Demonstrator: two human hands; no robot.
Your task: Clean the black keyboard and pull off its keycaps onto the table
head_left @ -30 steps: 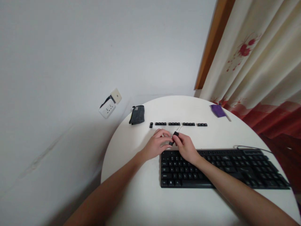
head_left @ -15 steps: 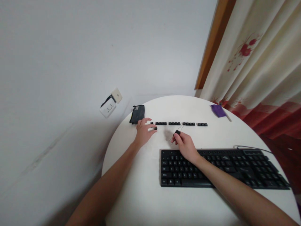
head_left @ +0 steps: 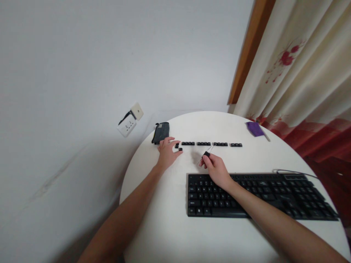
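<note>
My left hand [head_left: 166,153] is open at the left end of a row of black keycaps [head_left: 203,144], thumb and index finger apart. Between those fingers, one loose keycap [head_left: 180,149] lies on the white table [head_left: 156,223], close to the thumb. Another keycap [head_left: 177,145] sits just behind it. My right hand [head_left: 215,167] is closed around the black handle of a wire keycap puller [head_left: 206,154], whose thin wire loops point toward the row. Beneath my right wrist lies a black keyboard [head_left: 219,213], partly covered by the forearm.
A dark zippered pouch [head_left: 161,132] lies behind my left hand by the wall. At the back right is a purple cloth flag [head_left: 255,129] on a stick. The keyboard's cable [head_left: 296,171] curves off the right side. A wall socket [head_left: 127,125] is at left.
My left index finger and thumb have spread apart around the loose keycap, which has shifted slightly left and now lies free on the table. The right hand stays in place with the puller.
</note>
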